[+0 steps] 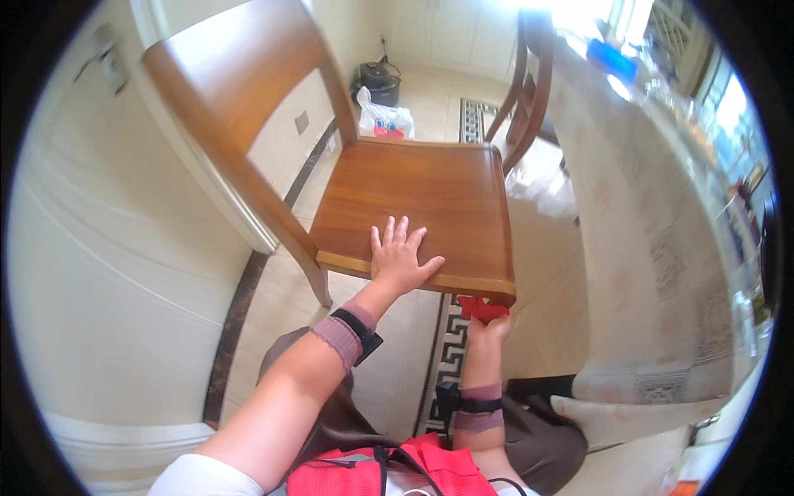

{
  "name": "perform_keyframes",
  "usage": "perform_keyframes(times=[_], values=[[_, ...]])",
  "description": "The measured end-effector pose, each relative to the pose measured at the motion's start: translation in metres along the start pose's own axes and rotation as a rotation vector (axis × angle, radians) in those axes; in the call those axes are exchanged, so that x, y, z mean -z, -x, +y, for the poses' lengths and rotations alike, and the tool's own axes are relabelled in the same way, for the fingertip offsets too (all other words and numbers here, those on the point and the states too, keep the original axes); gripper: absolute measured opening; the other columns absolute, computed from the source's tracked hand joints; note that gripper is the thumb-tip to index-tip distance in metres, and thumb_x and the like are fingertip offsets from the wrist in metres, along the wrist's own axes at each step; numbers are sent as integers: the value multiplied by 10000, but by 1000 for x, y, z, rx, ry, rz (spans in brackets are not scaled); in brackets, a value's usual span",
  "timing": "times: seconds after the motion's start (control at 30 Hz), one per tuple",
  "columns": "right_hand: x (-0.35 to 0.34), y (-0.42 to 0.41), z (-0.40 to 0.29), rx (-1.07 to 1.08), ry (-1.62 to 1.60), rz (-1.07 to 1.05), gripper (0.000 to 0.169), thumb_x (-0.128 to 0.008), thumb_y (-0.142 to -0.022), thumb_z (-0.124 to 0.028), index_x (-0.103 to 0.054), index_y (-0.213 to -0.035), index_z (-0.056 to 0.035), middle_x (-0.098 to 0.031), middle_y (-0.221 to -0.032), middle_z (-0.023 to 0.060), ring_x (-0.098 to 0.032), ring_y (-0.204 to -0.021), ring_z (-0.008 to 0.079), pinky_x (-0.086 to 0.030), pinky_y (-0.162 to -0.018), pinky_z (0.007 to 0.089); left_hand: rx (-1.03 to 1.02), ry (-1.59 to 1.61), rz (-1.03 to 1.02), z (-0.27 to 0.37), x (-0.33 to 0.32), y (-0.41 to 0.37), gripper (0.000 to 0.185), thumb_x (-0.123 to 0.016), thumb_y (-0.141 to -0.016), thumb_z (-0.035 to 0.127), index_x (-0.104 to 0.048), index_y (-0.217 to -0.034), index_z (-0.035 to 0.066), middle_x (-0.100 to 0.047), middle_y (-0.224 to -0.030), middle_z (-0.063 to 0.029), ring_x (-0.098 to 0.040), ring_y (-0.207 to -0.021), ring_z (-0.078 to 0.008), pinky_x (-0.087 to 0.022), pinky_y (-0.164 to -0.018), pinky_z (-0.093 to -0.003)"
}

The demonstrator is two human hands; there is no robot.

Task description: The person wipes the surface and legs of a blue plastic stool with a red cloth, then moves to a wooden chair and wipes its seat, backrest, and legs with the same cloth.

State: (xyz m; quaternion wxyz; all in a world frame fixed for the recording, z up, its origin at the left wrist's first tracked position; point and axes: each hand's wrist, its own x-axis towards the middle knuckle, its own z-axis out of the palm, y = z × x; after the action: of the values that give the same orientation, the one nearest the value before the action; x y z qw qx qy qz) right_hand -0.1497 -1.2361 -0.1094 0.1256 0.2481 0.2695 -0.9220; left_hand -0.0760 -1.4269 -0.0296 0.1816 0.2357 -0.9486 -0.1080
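A brown wooden chair point(415, 192) stands before me, its curved backrest to the left. My left hand point(400, 257) lies palm down on the seat near its closest edge, fingers spread. Below the seat's near right corner, my right hand point(489, 328) has a red cloth point(481, 308) in its grip, close against the underside of the seat. Part of the cloth and of the right fingers is hidden by the seat. Both wrists wear pink bands with black straps.
A table draped with a patterned cloth point(645, 266) runs along the right, with a second wooden chair point(533, 99) beside it. A white door point(124, 260) is at the left. Behind the chair lie a white plastic bag point(384, 118) and a black appliance point(378, 84).
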Motion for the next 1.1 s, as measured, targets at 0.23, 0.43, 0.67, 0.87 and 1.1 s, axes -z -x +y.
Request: perform_keyframes(times=[0.23, 0.43, 0.67, 0.87, 1.1], values=[[-19, 47, -34, 77, 238, -282, 351, -371, -902, -73, -517, -1215, -12, -616, -1125, 161, -607, -1051, 329, -495, -939, 538, 95, 690, -55, -3, 39, 7, 601, -672, -829, 482, -598, -1256, 66, -450, -1416, -253, -382, -1361, -375, -300, -1119, -457], [-51, 96, -37, 315, 399, -523, 366, -417, -911, 27, -494, -1268, 1, -596, -1182, 129, -605, -1073, 261, -508, -939, 434, 14, 1051, 358, -16, 106, 26, 422, -703, -848, 264, -613, -1190, 34, -624, -1201, -178, -560, -1183, -270, -411, -1012, -371], [-116, 142, -21, 279, 620, -746, 413, -422, -919, 38, -461, -1330, 46, -562, -1291, 160, -581, -1149, 256, -474, -1013, 403, 218, 1532, 1042, -78, 170, 34, 134, -533, -927, 73, -612, -1027, 31, -582, -897, 5, -540, -806, -88, -450, -750, -228], [-160, 168, 9, 38, 646, -938, 431, -443, -899, 47, -456, -1329, 77, -516, -1374, 194, -542, -1226, 288, -450, -1048, 429, 409, 1962, 751, -114, 186, 36, 415, -411, -1022, 361, -581, -1181, 17, -607, -1129, -64, -522, -1099, -158, -364, -1010, -315], [-170, 169, 96, -11, 665, -1052, 435, -456, -929, 18, -457, -1364, 29, -551, -1337, 155, -582, -1167, 237, -492, -990, 377, 361, 1930, 668, -111, 188, 39, 485, -366, -1033, 432, -588, -1221, 44, -617, -1191, -38, -557, -1092, -161, -391, -1004, -319]])
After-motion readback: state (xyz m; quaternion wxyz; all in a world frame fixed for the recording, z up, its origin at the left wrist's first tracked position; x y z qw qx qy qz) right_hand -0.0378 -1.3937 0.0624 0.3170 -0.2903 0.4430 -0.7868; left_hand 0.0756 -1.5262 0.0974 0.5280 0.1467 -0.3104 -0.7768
